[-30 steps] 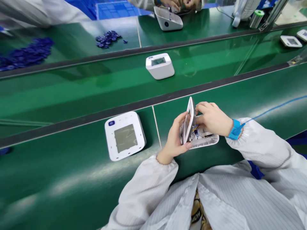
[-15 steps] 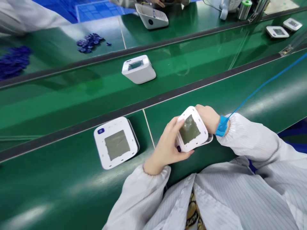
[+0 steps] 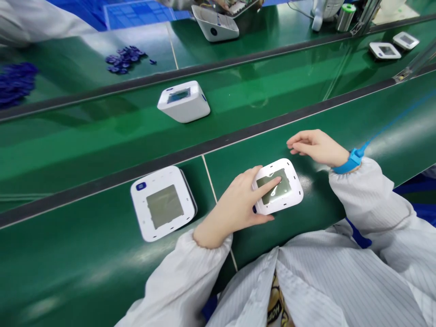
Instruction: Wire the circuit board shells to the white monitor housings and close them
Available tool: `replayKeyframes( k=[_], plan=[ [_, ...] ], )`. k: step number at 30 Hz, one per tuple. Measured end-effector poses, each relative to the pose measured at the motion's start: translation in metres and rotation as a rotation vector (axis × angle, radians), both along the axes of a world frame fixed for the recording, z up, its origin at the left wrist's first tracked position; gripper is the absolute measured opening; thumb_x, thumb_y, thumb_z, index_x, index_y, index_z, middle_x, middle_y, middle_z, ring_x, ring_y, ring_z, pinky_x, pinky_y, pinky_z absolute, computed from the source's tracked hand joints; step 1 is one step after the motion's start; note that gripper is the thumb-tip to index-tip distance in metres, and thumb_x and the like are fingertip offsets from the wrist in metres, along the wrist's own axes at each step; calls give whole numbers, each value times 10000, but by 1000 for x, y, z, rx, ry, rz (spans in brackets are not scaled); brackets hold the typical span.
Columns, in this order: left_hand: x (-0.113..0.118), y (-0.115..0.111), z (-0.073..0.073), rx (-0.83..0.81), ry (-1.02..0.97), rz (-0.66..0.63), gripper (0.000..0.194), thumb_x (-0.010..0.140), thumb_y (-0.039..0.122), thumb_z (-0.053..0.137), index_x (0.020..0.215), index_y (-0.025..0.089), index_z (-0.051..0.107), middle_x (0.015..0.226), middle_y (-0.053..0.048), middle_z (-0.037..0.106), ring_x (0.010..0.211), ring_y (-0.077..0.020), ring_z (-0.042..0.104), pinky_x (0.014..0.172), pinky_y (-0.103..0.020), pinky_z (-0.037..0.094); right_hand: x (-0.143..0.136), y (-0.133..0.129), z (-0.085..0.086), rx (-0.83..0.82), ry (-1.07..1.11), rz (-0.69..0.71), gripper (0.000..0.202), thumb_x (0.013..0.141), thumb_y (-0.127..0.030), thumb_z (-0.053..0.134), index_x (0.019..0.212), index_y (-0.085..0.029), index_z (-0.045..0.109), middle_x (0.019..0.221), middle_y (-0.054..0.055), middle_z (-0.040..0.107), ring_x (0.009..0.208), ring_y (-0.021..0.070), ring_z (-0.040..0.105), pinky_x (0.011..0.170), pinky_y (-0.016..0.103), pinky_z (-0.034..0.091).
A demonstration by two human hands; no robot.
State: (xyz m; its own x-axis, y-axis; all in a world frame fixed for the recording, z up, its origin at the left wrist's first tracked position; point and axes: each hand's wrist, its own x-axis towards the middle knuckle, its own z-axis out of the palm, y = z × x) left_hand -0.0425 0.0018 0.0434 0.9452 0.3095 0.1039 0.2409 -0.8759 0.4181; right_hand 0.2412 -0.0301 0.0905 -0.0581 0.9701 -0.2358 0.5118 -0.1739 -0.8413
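A white square device with a grey display (image 3: 294, 184) lies on the green bench in front of me. My left hand (image 3: 240, 200) is spread over its left side, thumb and fingers at its edges, one finger on the display. Up and to the right, my right hand (image 3: 315, 145) hovers apart from the device, fingers loosely bent and holding nothing; a blue wrist strap with a cord is round that wrist. A second white device with a grey display and a blue button (image 3: 165, 204) rests to the left of my left hand.
A white device (image 3: 184, 102) stands on the green conveyor (image 3: 102, 118) beyond the dark rail. Two more (image 3: 384, 51) are at its far right. Across it are blue parts (image 3: 124, 60), a white housing (image 3: 216, 27) and another person's hand (image 3: 223, 4).
My right hand has let go of the device and moved right. The device is now down on the bench, with my left hand's finger on its display. The conveyor devices have shifted left.
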Motion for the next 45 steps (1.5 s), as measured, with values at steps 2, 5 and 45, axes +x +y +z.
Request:
replayKeyframes(
  k=[2, 5, 45],
  plan=[
    [2, 0, -1, -1, 10, -8, 1024, 674, 567, 814, 1535, 343, 305, 1576, -208, 249, 1351, -487, 389, 1028, -656, 401, -1, -14, -10, -122, 66, -71, 352, 973, -421, 516, 1005, -147, 734, 1001, 98, 768, 873, 187, 719, 756, 295, 560],
    [6, -4, -5, -9, 14, 15, 1104, 644, 676, 777, 1550, 296, 274, 1598, -225, 208, 1399, -513, 314, 1071, -696, 319, -9, -35, -24, -187, 109, -1, 524, 969, -589, 449, 949, -158, 747, 964, 88, 772, 887, 204, 718, 763, 306, 562],
    [68, -7, -24, -494, -647, 1065, 330, 958, 424, 479, 1176, 204, 591, 1129, -89, 702, 1015, -224, 673, 883, -362, 525, -40, -17, -58, 46, 400, -128, 501, 867, -490, 618, 1294, -236, 565, 1322, 74, 647, 1187, 245, 618, 1006, 419, 500]
  ],
)
